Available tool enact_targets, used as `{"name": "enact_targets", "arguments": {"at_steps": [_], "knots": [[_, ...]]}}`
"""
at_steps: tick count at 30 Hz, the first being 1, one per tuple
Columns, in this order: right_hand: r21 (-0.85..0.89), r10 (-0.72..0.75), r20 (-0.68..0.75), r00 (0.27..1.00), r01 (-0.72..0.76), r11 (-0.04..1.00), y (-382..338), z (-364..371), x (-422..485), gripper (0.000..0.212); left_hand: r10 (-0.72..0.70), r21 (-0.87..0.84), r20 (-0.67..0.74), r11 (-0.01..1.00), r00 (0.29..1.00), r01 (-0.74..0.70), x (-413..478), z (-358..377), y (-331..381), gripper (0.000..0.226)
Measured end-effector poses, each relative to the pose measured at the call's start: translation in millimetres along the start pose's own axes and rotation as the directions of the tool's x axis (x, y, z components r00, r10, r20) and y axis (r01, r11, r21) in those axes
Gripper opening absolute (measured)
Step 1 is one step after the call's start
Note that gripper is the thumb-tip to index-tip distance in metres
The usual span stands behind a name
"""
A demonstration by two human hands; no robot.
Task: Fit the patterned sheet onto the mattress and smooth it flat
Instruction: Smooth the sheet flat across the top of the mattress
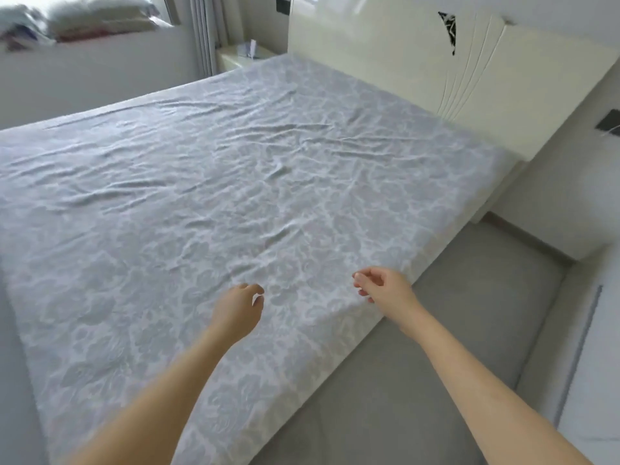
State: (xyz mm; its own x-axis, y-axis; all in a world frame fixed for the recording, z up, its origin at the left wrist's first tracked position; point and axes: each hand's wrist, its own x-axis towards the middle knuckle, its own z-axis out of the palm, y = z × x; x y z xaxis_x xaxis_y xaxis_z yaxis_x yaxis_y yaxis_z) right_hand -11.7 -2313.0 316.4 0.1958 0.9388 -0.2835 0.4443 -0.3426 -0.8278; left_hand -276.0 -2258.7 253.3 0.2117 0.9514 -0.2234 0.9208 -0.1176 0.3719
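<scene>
Over the bed's long side, the head view shows one patterned sheet [235,169] spread across the whole mattress, which is hidden under it. The sheet runs from the single headboard [385,62] at 1 o'clock to the far edge at 10 o'clock.

Fitting looks largely done, since the visible edges lie straight, though I cannot tell whether the corners are tucked. Smoothing is what is left: creases cross the middle and run toward 12 o'clock, while the stretch near 6 o'clock lies flatter.

Two hands show. The left hand [240,307], at 7 o'clock, is on or just above the sheet, its grip loosely curled and empty. The right hand [382,285], at 5 o'clock near the sheet's edge, has a narrow grip, thumb close to fingertips, holding nothing.

One bedside table [241,57] stands at 11 o'clock.
</scene>
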Motion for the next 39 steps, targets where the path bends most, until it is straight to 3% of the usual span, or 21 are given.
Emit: {"name": "enact_targets", "arguments": {"at_steps": [8,11,17,21,25,27,30,31,32,33,35,36,37,38,39], "knots": [[-0.208,-0.091,0.183,0.979,0.130,0.970,21,-48,158,0.032,-0.162,-0.137,-0.123,0.980,0.979,0.145,123,40,49,0.034],[-0.290,-0.093,0.261,0.961,0.170,0.942,47,-51,227,0.036,-0.217,-0.183,-0.093,0.963,0.972,0.198,189,74,58,0.037],[-0.487,-0.201,0.481,0.854,0.450,0.748,96,-20,367,0.045,-0.370,-0.185,-0.077,0.918,0.926,0.352,284,144,40,0.047],[-0.418,-0.271,0.721,0.638,0.712,0.564,104,62,447,0.050,-0.505,-0.023,-0.090,0.863,0.858,0.505,314,180,-12,0.051],[-0.440,-0.192,0.834,0.518,0.833,0.336,167,136,484,0.055,-0.774,-0.003,-0.025,0.633,0.633,0.774,282,258,-24,0.054],[-0.299,-0.256,0.902,0.347,0.931,0.207,232,128,458,0.053,-0.794,-0.040,-0.097,0.606,0.600,0.795,233,306,4,0.054],[0.093,-0.229,0.972,-0.049,0.978,0.186,311,51,398,0.041,-0.836,-0.027,-0.063,0.548,0.545,0.836,172,346,54,0.058],[0.203,-0.171,0.970,-0.170,0.958,0.202,323,22,386,0.038,-0.853,-0.002,-0.049,0.521,0.520,0.854,161,351,70,0.059],[0.259,-0.093,0.966,-0.243,0.932,0.254,325,0,380,0.036,-0.870,0.023,-0.047,0.490,0.490,0.872,153,352,81,0.058],[0.272,-0.050,0.961,-0.272,0.899,0.342,316,-17,382,0.037,-0.892,0.040,-0.058,0.446,0.448,0.894,153,349,91,0.056],[0.229,-0.108,0.973,-0.202,0.834,0.503,281,-25,402,0.046,-0.925,-0.028,-0.094,0.373,0.369,0.927,168,330,108,0.047],[0.184,-0.152,0.981,-0.118,0.812,0.554,260,-20,417,0.052,-0.928,-0.088,-0.139,0.358,0.345,0.930,181,321,115,0.035],[0.119,-0.211,0.978,0.011,0.795,0.595,236,-11,432,0.052,-0.924,-0.147,-0.189,0.361,0.332,0.921,198,310,117,0.024],[0.065,-0.277,0.952,0.134,0.793,0.606,217,3,448,0.047,-0.917,-0.202,-0.222,0.375,0.331,0.905,218,298,117,0.020],[0.020,-0.334,0.920,0.206,0.825,0.564,200,22,465,0.042,-0.904,-0.243,-0.263,0.400,0.337,0.884,242,287,112,0.022]]}}
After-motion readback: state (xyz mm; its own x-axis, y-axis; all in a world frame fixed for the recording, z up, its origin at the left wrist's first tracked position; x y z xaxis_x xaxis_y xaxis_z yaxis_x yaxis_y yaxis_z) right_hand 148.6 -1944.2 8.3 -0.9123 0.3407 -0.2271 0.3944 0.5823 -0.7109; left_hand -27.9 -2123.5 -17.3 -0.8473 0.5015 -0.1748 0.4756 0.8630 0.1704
